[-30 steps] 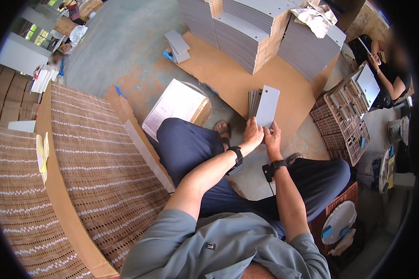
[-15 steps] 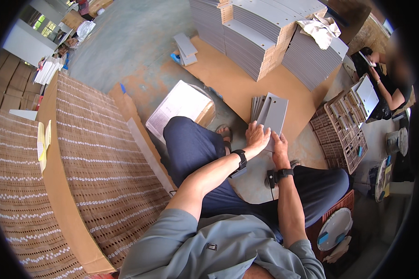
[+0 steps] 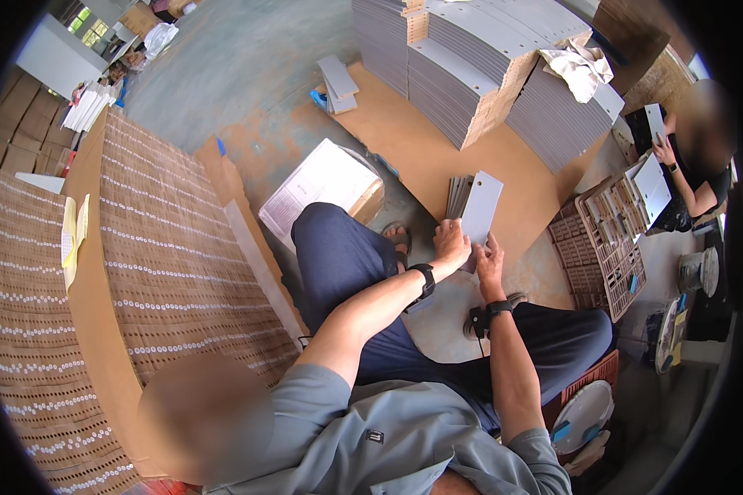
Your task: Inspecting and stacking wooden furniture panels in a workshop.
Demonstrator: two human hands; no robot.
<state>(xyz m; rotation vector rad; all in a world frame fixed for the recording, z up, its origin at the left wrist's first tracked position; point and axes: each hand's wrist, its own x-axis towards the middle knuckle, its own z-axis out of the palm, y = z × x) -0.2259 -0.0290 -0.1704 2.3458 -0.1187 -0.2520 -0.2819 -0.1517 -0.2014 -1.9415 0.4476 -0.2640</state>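
Between my hands stands a flat grey panel point(image 3: 482, 210) with small holes near its end, tilted up in front of my knees. My left hand point(image 3: 451, 245) is closed on its lower left edge, thumb side toward the panel. At the lower right edge, my right hand point(image 3: 490, 266) grips it with the fingers pointing up along the side. Just behind the panel, several similar grey panels point(image 3: 457, 196) lean close together on a brown cardboard sheet point(image 3: 527, 202). The panel's lower end is partly hidden by my hands.
Tall stacks of grey panels point(image 3: 450, 70) stand ahead, with a white cloth point(image 3: 576, 68) on top. A white box point(image 3: 318, 186) sits by my left knee. Bundled brown strips point(image 3: 182, 247) fill the left. At right are a brown plastic crate point(image 3: 598, 239) and a co-worker point(image 3: 692, 165) holding a panel.
The panel in my hands has turned and shows a narrower face. My right hand has shifted slightly left. The co-worker's panel is held more upright, and a blurred shape has appeared at lower left.
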